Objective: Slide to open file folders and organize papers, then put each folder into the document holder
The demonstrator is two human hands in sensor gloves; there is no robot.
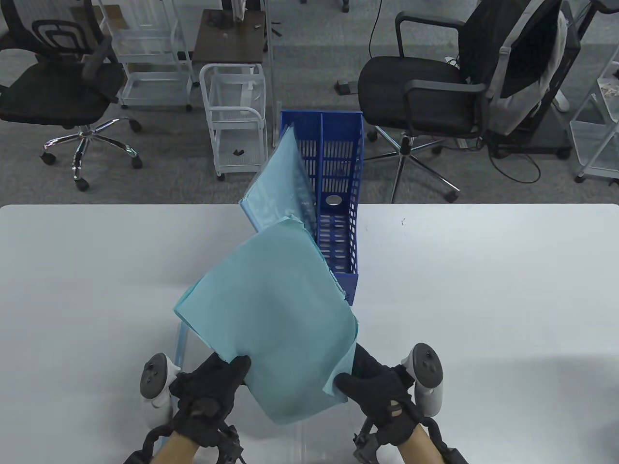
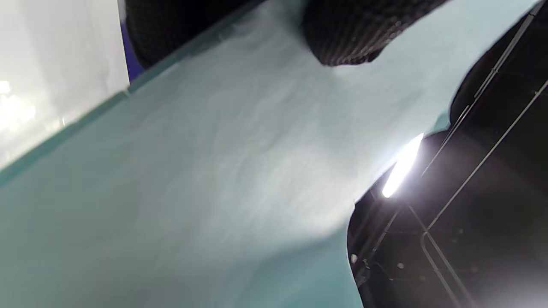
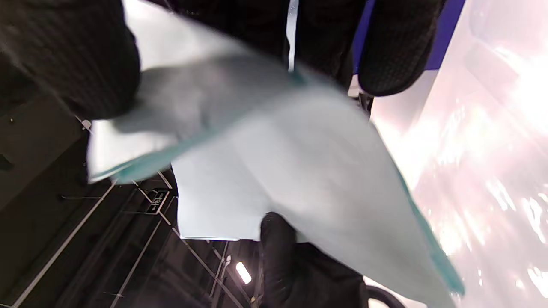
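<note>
Papers [image 1: 271, 319], a pale teal sheaf, are held tilted above the near middle of the table [image 1: 483, 299], their far corner overlapping the blue document holder [image 1: 355, 232]. The left hand [image 1: 208, 386] pinches the near-left edge, thumb on top; the right hand [image 1: 382, 391] pinches the near-right edge, thumb curled over the sheets, as the right wrist view confirms. A teal folder [image 1: 278, 188] already leans in the holder's left compartment. A clear strip at the sheaf's lower left may be a folder edge [image 1: 180, 343]; this cannot be told. Judged step: squaring the sheaf. Both pinches should stay light and level, so the edges align without creasing.
</note>
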